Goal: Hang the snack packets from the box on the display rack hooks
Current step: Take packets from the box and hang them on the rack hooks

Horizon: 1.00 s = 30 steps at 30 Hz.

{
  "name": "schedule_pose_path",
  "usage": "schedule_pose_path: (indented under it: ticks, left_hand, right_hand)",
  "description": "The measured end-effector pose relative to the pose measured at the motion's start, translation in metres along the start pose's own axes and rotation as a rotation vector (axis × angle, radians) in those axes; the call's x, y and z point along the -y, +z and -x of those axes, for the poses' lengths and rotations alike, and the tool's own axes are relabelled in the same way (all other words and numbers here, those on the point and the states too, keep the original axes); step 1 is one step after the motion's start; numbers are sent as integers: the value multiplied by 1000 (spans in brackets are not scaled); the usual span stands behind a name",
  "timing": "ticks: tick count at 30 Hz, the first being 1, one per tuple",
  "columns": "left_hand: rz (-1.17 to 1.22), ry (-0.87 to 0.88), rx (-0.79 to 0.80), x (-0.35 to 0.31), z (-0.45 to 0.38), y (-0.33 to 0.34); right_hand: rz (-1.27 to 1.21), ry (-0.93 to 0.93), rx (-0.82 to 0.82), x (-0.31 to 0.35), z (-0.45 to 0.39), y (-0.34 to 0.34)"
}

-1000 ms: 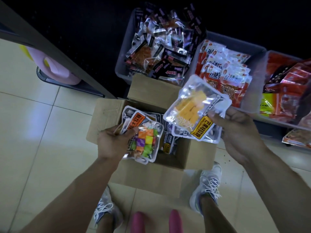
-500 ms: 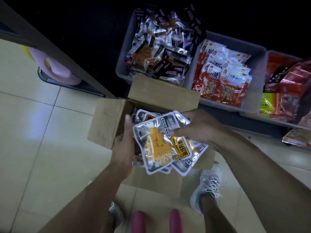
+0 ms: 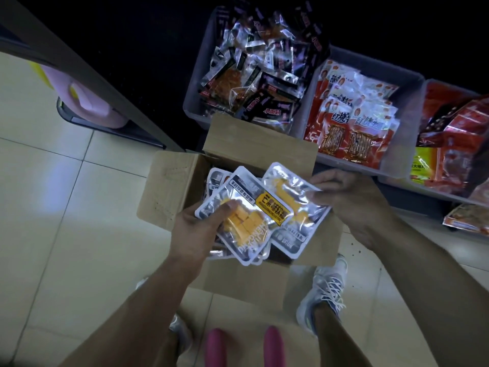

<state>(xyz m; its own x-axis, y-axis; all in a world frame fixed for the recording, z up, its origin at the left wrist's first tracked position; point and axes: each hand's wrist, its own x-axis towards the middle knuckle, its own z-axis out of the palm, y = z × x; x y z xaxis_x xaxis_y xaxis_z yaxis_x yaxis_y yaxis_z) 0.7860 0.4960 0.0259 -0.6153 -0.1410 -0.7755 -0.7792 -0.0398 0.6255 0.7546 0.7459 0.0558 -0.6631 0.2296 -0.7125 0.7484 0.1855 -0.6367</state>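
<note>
An open cardboard box (image 3: 169, 189) stands on the tiled floor between my feet and the shelf. Over it I hold a fan of silver snack packets with yellow cubes inside. My left hand (image 3: 195, 234) grips the front packet (image 3: 248, 215) at its left edge, thumb on top, with more packets stacked under it. My right hand (image 3: 352, 200) pinches the right edge of a second silver packet (image 3: 296, 207) that lies partly behind the first. More packets (image 3: 215, 178) lie inside the box. No display hooks are in view.
Grey bins on the low shelf hold black-and-clear packets (image 3: 262, 83), red-and-white packets (image 3: 352, 115) and red packets (image 3: 455, 144). A loose packet (image 3: 465, 221) lies on the floor at right. A pink object (image 3: 87, 102) sits at left. My shoes (image 3: 322, 290) flank the box.
The packets passed into my left hand, which now grips the stack from the left. My right hand slid out to the right edge of the rear packet, fanning them apart.
</note>
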Motion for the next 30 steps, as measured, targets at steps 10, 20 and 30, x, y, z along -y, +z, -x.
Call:
schedule_pose_path:
  ticks: [10, 20, 30]
  left_hand:
    - [-106, 87, -119, -8, -8, -7]
    - [-37, 94, 146, -8, 8, -15]
    - [-115, -69, 121, 20, 18, -51]
  right_hand:
    - [-321, -221, -9, 13, 33, 16]
    - [216, -379, -59, -4, 32, 62]
    - [349, -379, 85, -29, 30, 113]
